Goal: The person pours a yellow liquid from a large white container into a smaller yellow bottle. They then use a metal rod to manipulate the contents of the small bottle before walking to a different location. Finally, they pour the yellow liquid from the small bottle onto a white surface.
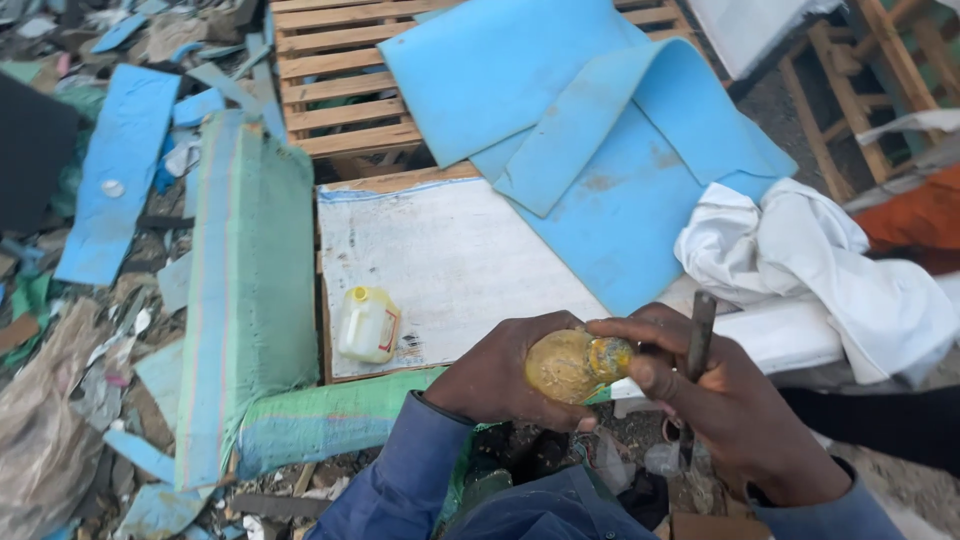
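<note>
Outdoor workbench (450,250), blue foam sheets (590,130) upper centre. Left hand (505,375) wraps glue-caked bottle (570,365); right hand (730,410) fingers pinch its cap, dark tool (698,335) clasped too. Cap on; opening not done.

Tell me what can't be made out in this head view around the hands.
- Yellow bottle: its lower part is hidden by the left hand, its neck by the right hand.
- Dark tool: its lower end is covered by the right hand.
- Small jug: its label is too small to tell.
- White cloth: whatever lies under it is hidden.
</note>
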